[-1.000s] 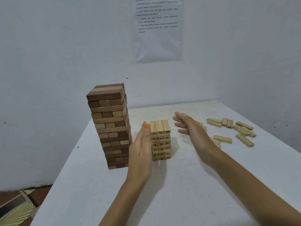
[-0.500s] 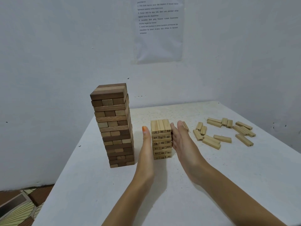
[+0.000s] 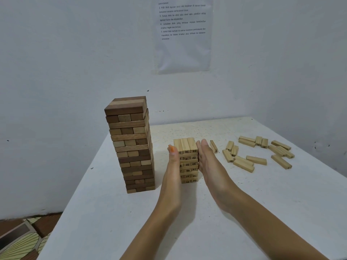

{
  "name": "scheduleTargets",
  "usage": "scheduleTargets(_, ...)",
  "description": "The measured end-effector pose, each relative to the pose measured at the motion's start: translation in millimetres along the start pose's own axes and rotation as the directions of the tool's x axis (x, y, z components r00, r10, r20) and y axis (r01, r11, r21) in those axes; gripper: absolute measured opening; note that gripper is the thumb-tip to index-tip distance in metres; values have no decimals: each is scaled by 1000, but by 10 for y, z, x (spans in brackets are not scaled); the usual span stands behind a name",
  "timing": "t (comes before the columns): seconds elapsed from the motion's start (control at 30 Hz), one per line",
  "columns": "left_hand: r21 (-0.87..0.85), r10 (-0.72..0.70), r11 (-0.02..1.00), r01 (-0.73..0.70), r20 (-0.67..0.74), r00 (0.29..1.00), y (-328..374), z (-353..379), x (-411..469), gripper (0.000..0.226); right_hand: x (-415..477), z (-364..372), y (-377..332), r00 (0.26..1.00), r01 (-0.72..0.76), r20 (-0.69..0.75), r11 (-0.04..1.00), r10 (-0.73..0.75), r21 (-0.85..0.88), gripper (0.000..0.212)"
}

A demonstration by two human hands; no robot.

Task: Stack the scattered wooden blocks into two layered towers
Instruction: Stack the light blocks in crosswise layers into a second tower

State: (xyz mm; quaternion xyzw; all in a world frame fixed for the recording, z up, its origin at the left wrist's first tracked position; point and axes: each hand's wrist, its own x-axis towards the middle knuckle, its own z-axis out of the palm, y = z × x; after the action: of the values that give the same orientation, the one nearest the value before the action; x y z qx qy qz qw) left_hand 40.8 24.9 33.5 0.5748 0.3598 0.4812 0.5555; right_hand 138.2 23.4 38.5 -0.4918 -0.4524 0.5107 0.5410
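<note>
A short tower of pale numbered blocks (image 3: 187,160) stands in the middle of the white table (image 3: 244,203). My left hand (image 3: 172,171) lies flat against its left side with straight fingers. Pressed flat against its right side is my right hand (image 3: 210,166), fingers also straight. A taller tower of mixed dark and light brown blocks (image 3: 133,145) stands to the left, apart from both hands. Several loose pale blocks (image 3: 256,160) lie scattered on the table to the right.
The table sits in a corner, with white walls behind and to the right. A printed sheet (image 3: 183,32) hangs on the back wall. The table's left edge drops to a patterned floor (image 3: 20,239).
My right hand has swung in from the right and closed against the pale tower's right side. My left hand stayed on the left side.
</note>
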Motion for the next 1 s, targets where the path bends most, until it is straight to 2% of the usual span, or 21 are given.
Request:
scheduleTargets(0.13,34,18,999,-18,8,1000,-40,-53,20,44,-8,-19,5,1000,17,22,999,-16,-31,31)
scheduleTargets(0.17,41,24,999,-25,3,1000,-54,-63,32,53,-16,-33,9,1000,8,21,999,-7,-43,37)
scheduleTargets(0.2,60,40,997,-39,-12,999,-61,-65,32,61,-24,-55,5,1000,-5,5,999,5,-52,54)
scheduleTargets(0.23,93,83,992,-79,-39,996,-79,-64,29,66,-41,-74,-13,1000,-28,-10,998,27,-65,70)
scheduleTargets(0.27,147,155,979,-144,-66,986,-86,-53,13,66,-48,-97,-18,999,-30,-17,997,29,-65,75)
scheduleTargets(0.33,314,342,900,-302,-80,936,-84,-10,-24,62,-73,-140,-28,999,17,-39,999,-18,-40,64)
scheduleTargets(0.4,438,514,780,-448,-39,857,-80,48,-51,57,-112,-195,-47,992,91,-80,995,-94,-44,52)
scheduleTargets(0.5,480,630,664,-573,53,775,-64,151,-61,47,-157,-334,-100,958,230,-161,971,-237,-65,37)
scheduleTargets(0.6,458,631,653,-603,111,768,-54,311,-6,36,-178,-563,-166,928,285,-226,955,-296,-82,37)
scheduleTargets(0.7,457,575,686,-567,138,807,-106,495,138,28,-141,-846,-222,915,279,-274,956,-294,-94,36)
scheduleTargets(0.83,430,461,759,-489,175,870,-191,752,424,27,-21,-1290,-277,896,216,-359,962,-263,-165,28)
scheduleTargets(1.0,411,364,813,-412,195,911,-301,1118,887,26,262,-1906,-281,851,112,-449,931,-270,-348,36)
